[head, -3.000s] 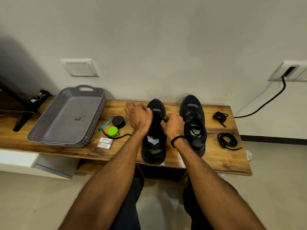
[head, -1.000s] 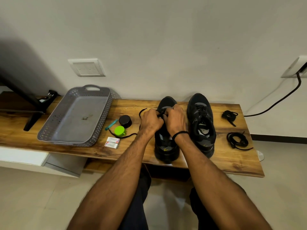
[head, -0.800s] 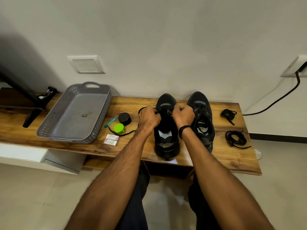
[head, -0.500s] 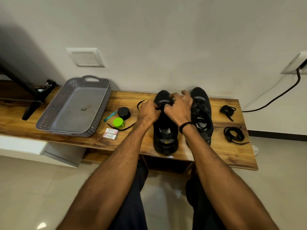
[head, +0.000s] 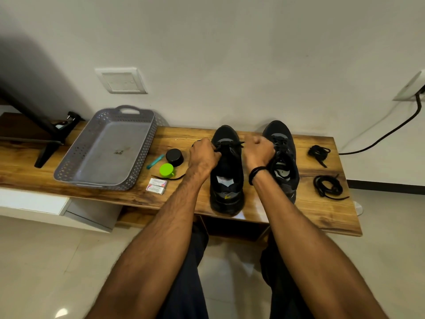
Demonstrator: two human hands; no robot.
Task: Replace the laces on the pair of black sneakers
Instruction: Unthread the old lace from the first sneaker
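Two black sneakers stand side by side on the wooden bench (head: 322, 217), toes toward the wall. The left sneaker (head: 226, 178) has a black lace (head: 230, 146) crossing its upper eyelets. My left hand (head: 203, 155) is closed on the lace end at the shoe's left side. My right hand (head: 258, 153) is fisted on the other lace end at the shoe's right side, partly covering the right sneaker (head: 284, 157). A loose stretch of lace (head: 170, 178) trails left across the bench. Two bundles of black laces (head: 318, 153) (head: 327, 186) lie at the right end.
A grey perforated plastic tray (head: 103, 153) sits at the left. Between it and the shoes lie a black round tin (head: 174, 156), a green cap (head: 167, 170), a teal stick (head: 156, 161) and a small white box (head: 157, 186). A black stand (head: 49, 143) occupies the far left; a cable (head: 379, 139) hangs right.
My hands, bunched together over the left sneaker's tongue, have spread apart to either side, drawing the lace taut across the eyelets. The camera view has shifted slightly.
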